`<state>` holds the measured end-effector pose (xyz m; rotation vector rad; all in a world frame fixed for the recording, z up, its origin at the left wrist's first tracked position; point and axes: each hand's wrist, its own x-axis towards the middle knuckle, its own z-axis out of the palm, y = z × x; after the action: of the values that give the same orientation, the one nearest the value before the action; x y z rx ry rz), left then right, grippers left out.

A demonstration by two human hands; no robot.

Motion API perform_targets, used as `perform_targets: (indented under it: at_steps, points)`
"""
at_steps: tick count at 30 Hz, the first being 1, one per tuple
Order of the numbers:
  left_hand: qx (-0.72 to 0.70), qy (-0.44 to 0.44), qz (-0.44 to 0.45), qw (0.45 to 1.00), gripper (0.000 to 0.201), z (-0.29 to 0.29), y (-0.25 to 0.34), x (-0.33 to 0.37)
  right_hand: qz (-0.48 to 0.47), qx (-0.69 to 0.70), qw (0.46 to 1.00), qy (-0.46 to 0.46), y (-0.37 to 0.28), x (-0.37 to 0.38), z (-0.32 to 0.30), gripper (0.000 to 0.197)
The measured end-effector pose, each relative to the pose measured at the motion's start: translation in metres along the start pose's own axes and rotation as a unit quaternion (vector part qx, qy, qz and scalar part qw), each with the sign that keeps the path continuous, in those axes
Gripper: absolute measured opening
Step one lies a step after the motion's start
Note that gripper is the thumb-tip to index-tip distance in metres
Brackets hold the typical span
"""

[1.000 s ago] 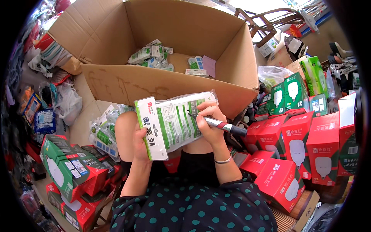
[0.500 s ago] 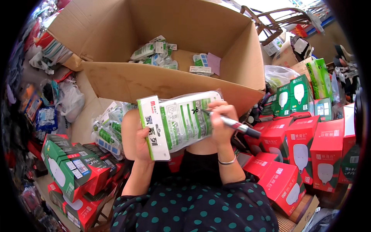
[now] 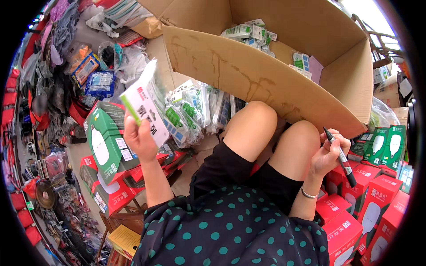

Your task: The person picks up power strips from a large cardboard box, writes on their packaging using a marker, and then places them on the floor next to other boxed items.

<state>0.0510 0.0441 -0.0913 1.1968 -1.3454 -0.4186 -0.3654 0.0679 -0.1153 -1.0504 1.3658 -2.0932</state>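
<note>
My left hand is out to the left, its fingers closed on the card end of a flat plastic-wrapped pack. The white card has a green edge and dark printing; the far part of the pack is blurred. Below it lie the boxes on the left, and just beyond is a heap of similar packs on the floor. On the right, by my knee, my right hand grips an uncapped black marker pen, its tip pointing up and away. A metal bangle is on that wrist.
A big open cardboard box stands in front of my knees with several packs inside. Red and green bulb boxes are stacked at right; more bulb boxes stand at left. Bagged goods crowd the far left.
The pack has moved from over my lap to the left in my left hand. My right hand has drawn away from it with the marker. The view has swung left.
</note>
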Motion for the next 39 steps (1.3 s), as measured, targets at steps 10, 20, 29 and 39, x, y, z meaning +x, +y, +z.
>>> perform_targets:
  at_steps: [10, 20, 29, 39]
  points:
    - [0.34, -0.206, 0.123, 0.909, 0.01, 0.076, -0.107, -0.043, -0.013, -0.017, 1.0, -0.018, 0.006, 0.006, -0.007, 0.012]
    - [0.213, -0.47, -0.239, 0.823, 0.016, 0.106, -0.147, -0.067, -0.049, -0.049, 0.997, -0.018, -0.003, 0.046, -0.01, 0.015]
    - [-0.069, -0.408, -0.107, 0.904, 0.009, 0.251, -0.003, 0.204, -0.158, -0.158, 0.973, -0.06, 0.016, 0.122, -0.013, 0.02]
    - [0.475, -0.671, -0.027, 0.568, 0.03, 0.433, -0.283, 0.232, -0.143, -0.281, 0.948, 0.046, 0.048, 0.129, -0.053, 0.03]
